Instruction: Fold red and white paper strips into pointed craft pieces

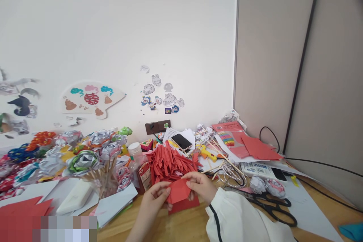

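Observation:
A folded sheet of red paper (179,190) is pinched between both hands just above the wooden desk (181,223). My left hand (156,193) grips its left edge with fingers closed. My right hand (200,186), in a white sleeve, holds the right edge with fingers curled over it. Another red sheet (185,204) lies flat under the hands. Right behind them stands a heap of folded red paper strips (170,162).
Paper flowers (82,155) on sticks crowd the left. A plastic bottle (138,166), a phone (181,141), a yellow glue gun (208,154), black scissors (272,206), red sheets (255,147) and cables lie around. White wall behind, grey partition on the right.

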Demonstrator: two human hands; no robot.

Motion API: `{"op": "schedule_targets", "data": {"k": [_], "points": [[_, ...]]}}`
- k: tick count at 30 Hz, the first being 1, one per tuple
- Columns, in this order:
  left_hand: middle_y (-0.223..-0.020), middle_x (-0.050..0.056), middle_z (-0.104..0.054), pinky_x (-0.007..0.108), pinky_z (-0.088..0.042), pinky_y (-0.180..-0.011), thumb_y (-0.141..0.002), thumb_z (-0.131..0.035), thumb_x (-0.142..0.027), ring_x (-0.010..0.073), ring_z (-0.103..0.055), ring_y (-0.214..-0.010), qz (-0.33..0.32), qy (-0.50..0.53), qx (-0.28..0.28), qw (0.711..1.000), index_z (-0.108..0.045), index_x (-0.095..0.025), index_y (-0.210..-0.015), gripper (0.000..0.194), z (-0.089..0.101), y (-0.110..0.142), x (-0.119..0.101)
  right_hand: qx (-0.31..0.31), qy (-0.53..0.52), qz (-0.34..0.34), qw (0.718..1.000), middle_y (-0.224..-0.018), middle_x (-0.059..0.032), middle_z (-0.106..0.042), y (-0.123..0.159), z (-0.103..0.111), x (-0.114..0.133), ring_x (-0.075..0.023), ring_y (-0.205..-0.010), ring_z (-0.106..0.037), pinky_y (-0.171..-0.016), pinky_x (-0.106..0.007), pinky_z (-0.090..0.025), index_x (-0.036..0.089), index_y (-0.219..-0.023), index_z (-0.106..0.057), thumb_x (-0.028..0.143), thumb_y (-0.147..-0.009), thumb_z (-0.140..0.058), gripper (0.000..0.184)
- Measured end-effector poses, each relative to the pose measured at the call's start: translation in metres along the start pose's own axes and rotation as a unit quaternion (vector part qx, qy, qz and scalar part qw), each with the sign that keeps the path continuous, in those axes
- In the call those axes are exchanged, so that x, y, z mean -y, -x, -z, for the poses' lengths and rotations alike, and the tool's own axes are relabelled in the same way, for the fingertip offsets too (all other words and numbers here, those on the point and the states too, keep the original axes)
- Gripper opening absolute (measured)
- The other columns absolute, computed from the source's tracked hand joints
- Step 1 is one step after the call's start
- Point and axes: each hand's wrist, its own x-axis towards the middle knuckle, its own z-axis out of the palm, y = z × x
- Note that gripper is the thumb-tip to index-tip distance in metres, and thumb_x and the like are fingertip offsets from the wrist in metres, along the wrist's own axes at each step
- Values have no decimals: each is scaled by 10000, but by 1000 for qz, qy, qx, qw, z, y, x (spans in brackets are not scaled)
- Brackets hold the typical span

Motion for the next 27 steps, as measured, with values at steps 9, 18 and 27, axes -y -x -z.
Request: {"op": "schedule_targets", "data": {"k": [9, 18, 27], "points": [[-432, -34, -575, 241, -465, -403, -510, -666, -366, 128, -555, -359, 16, 39, 10, 999, -541, -145, -623, 278, -2, 4, -2, -21, 28, 22, 999, -535, 24, -530, 3, 0, 3, -73, -419, -509, -427, -184, -372, 133, -791, -562, 343, -683, -522, 240], [-499, -46, -548, 252, -490, -461, -473, -683, -358, 103, -527, -433, 29, -12, -3, 1000, -561, -137, -587, 277, -6, 8, -8, 0, 129, 47, 990, -656, 3, -542, 9, 3, 16, -76, -465, -506, -454, -191, -388, 150, -815, -570, 343, -730, -455, 240], [-461, -46, -544, 228, -442, -403, -504, -629, -437, 127, -544, -392, 4, -82, 23, 996, -557, -146, -591, 312, -10, 7, -1, 16, 355, 81, 931, -628, -8, -573, 10, 1, 12, -122, -581, -467, -539, -211, -338, 152, -709, -605, 411, -754, -404, 331]]}}
